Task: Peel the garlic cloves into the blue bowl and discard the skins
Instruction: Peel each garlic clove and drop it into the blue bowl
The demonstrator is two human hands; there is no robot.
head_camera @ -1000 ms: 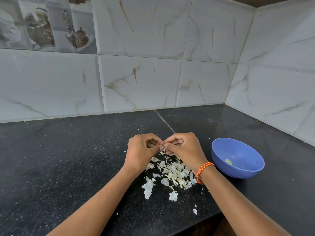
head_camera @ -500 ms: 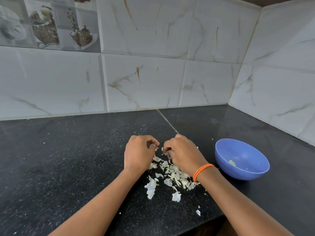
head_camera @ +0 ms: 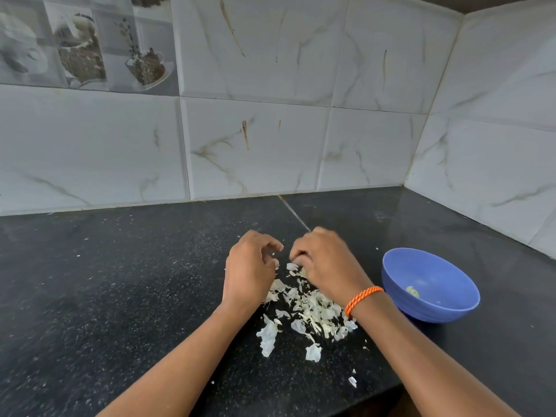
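My left hand hovers over the near-left edge of a pile of garlic skins on the black counter, its fingers loosely curled with a gap between thumb and forefinger and nothing seen in them. My right hand, with an orange band on the wrist, reaches down onto the far side of the pile, fingers curled under. What those fingers hold is hidden. The blue bowl stands just right of my right wrist, with one pale garlic piece inside.
The black stone counter runs left and back to a white tiled wall, which turns a corner at the right behind the bowl. Small skin flakes lie near the counter's front edge.
My hands, which pinched something together at their fingertips, have parted. The right hand has dropped onto the skin pile and the left has drawn slightly back.
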